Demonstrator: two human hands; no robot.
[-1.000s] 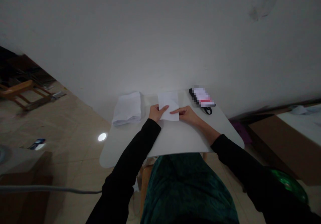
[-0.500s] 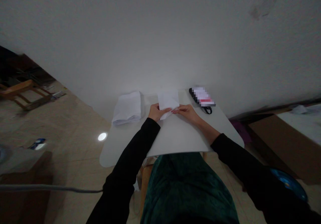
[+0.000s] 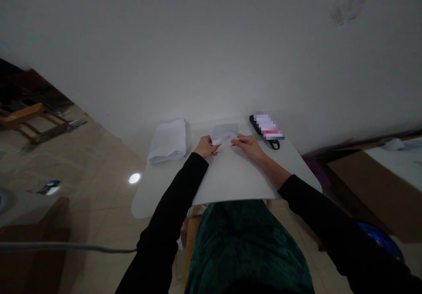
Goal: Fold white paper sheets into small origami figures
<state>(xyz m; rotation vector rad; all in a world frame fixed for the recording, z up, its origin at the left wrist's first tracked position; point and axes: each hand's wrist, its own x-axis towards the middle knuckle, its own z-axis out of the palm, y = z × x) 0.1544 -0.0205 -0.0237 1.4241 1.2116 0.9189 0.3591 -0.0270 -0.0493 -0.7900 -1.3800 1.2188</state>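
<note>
A white sheet of paper [image 3: 224,134] lies at the far middle of a small white table [image 3: 231,179], its near edge lifted and folded away from me. My left hand [image 3: 205,146] pinches the sheet's near left corner. My right hand [image 3: 249,144] pinches its near right edge. Both arms wear black sleeves. A stack of white paper [image 3: 168,141] rests on the table to the left of my left hand.
A black device with a strap [image 3: 267,131], partly blurred out, lies at the table's far right, close to the white wall. A wooden chair [image 3: 26,120] stands far left on the tiled floor. Brown boxes [image 3: 365,184] sit to the right.
The sheet lay flat under both hands a second ago. Its near edge has since been lifted and folded away from me, and both hands moved slightly farther up the table.
</note>
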